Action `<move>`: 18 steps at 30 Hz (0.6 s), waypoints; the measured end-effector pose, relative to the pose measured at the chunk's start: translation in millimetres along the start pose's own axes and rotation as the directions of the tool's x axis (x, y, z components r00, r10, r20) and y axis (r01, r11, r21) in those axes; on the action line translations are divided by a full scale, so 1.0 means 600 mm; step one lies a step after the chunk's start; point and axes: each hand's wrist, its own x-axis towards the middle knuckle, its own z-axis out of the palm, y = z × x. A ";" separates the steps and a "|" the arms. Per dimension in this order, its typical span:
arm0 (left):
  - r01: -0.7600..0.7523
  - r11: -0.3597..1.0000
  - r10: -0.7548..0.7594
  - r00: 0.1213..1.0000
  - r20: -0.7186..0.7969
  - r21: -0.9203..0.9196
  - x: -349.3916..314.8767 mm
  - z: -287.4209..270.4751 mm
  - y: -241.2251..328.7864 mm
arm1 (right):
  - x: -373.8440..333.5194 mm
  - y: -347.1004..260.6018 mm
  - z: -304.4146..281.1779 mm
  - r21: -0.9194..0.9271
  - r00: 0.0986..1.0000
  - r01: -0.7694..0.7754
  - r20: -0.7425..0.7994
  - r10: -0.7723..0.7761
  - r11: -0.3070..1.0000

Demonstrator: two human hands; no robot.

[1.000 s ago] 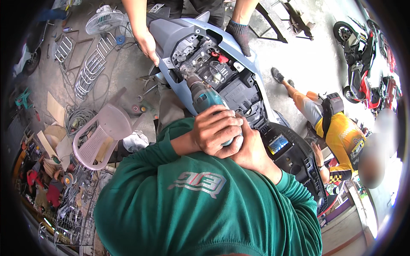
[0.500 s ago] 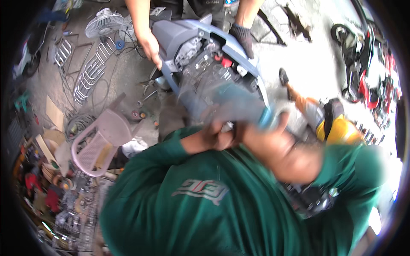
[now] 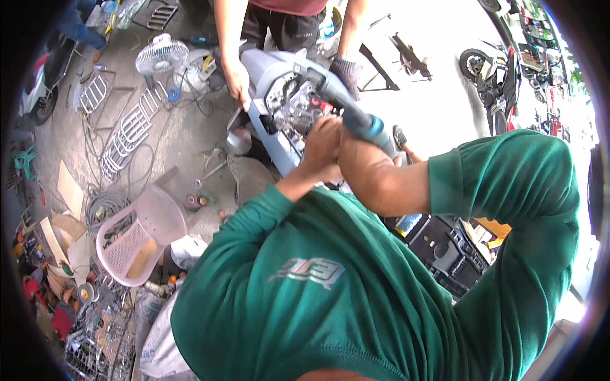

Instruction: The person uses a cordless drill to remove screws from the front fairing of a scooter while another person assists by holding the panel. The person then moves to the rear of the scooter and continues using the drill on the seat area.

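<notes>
Teal power drill [image 3: 376, 129] held above an opened scooter body [image 3: 270, 66], hands close together.
Nearest, the right hand [image 3: 351, 145] appears wrapped around the drill, its fingers largely hidden; the left hand [image 3: 323, 141] lies just beside it, and whether it also clasps the tool cannot be told. The drill should handle as stiff and fairly heavy, its smooth housing possibly slippery; the handle offers the soundest hold, with a supporting palm behind the motor. Beyond, a co-worker's bare hand [image 3: 238, 87] and gloved hand [image 3: 347, 73] flank the body; farther left stands a white fan [image 3: 162, 56].
</notes>
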 end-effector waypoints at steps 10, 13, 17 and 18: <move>0.105 0.920 0.007 0.959 0.284 -0.379 0.072 -0.114 0.027 | -0.060 0.047 0.127 0.832 0.841 0.113 -0.370 0.393 0.543; -0.023 0.958 0.049 0.995 0.085 -0.285 0.026 -0.121 0.061 | -0.039 0.011 0.176 0.937 0.821 0.292 -0.347 0.454 0.189; -0.025 0.996 0.018 0.996 -0.088 -0.089 -0.002 -0.097 0.069 | -0.005 -0.101 0.185 0.803 0.700 0.553 -0.303 0.646 -0.224; -0.019 0.994 0.014 0.999 -0.049 -0.105 0.005 -0.082 0.066 | -0.001 -0.127 0.183 0.733 0.744 0.562 -0.246 0.622 -0.383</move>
